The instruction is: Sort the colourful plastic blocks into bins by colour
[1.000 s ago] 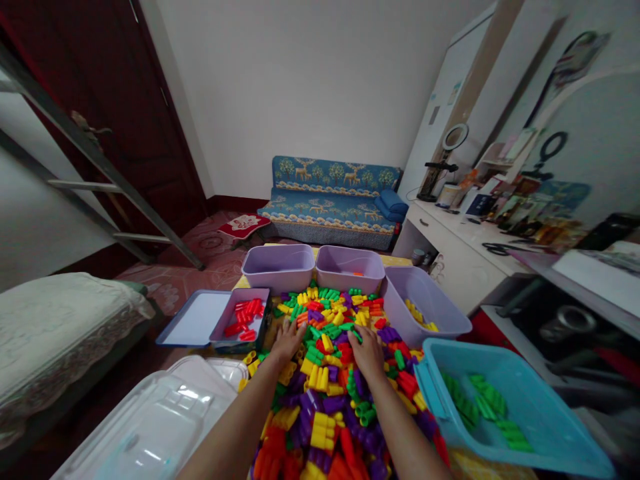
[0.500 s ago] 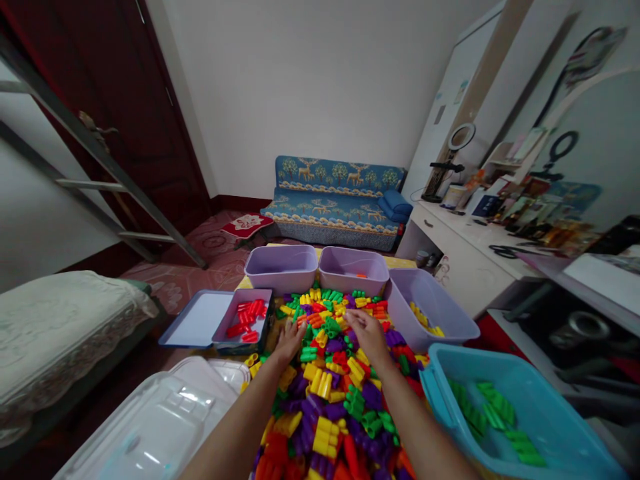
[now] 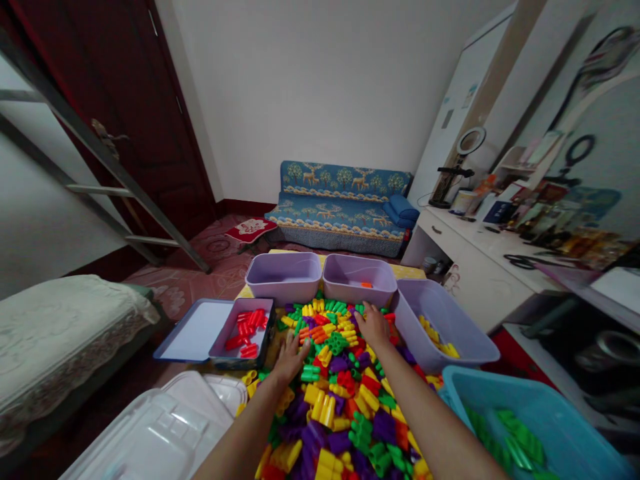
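A heap of plastic blocks [image 3: 340, 373] in red, yellow, green, purple and orange covers the table in front of me. My left hand [image 3: 291, 357] rests on the left side of the heap with its fingers spread flat over the blocks. My right hand [image 3: 374, 325] reaches farther, to the back of the heap near the middle purple bin [image 3: 359, 279], fingers bent down onto the blocks; what they hold, if anything, is hidden. A small purple tray [image 3: 245, 325] at the left holds red blocks.
Two more purple bins: one at the back left [image 3: 283, 277], one at the right [image 3: 445, 327] with yellow blocks. A blue bin [image 3: 520, 427] with green blocks stands near right. A clear lid [image 3: 150, 433] lies near left. A sofa, a desk and a ladder stand beyond.
My right hand has moved forward across the heap toward the middle purple bin. My left hand stays on the left side of the heap. The view has tilted a little.
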Demonstrator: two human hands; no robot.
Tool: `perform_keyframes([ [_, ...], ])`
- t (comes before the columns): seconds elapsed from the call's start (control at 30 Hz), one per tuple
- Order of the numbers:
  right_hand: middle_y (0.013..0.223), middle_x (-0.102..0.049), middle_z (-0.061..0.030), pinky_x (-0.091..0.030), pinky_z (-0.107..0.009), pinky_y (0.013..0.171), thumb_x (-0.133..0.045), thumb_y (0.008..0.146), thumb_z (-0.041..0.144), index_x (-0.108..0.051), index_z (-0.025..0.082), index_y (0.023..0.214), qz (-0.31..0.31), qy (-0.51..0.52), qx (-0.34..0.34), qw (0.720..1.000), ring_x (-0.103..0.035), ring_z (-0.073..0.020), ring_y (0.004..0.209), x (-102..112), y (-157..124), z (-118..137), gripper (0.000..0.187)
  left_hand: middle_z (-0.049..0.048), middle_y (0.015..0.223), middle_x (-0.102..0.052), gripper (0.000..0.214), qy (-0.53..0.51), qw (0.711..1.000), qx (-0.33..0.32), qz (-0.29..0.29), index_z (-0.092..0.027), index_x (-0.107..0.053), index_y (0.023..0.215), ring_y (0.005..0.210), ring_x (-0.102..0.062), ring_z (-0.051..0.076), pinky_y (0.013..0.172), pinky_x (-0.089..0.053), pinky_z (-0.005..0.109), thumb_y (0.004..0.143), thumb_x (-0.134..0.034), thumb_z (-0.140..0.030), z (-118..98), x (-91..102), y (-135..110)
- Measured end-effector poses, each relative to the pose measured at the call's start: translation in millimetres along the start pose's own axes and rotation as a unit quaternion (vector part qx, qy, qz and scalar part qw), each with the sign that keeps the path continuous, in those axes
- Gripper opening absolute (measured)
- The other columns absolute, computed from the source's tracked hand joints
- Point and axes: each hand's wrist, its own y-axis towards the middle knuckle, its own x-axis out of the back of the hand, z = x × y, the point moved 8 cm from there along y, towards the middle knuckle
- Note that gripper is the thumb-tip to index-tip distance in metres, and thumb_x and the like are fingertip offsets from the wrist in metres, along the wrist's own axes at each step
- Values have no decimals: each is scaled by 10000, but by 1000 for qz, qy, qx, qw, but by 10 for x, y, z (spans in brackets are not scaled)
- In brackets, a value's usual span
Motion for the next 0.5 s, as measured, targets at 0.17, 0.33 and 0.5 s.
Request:
perform_keyframes([
  [0.17,1207,-592,-134,-376,-366,968,-452,914,412,-711,197,1071,7,-45,-12,999,-490,-275,1161,-79,-110,53,371,57,1563,-293,752,0,1000,7,-3,-256,-295,1478,1476,-103,262,1177,-155,438,863,-292,-688,40,-45,32],
  [0.33,1175,-631,-110,-379,-377,947,-443,913,425,-683,228,1121,63,-24,-31,997,-535,-253,1123,-212,-191,80,373,46,1574,-264,728,-3,1000,20,-2,-259,-305,1473,1477,-80,264,1180,-153,437,874,-277,-671,67,-61,40],
  [0.5,1015,-705,-59,-440,-320,815,-410,906,486,-679,255,1065,105,44,-42,993,-632,-210,950,-227,-240,17,389,47,1605,-141,740,-10,999,39,12,-207,-276,1491,1475,-37,274,1189,-135,406,886,-285,-634,87,-75,41],
])
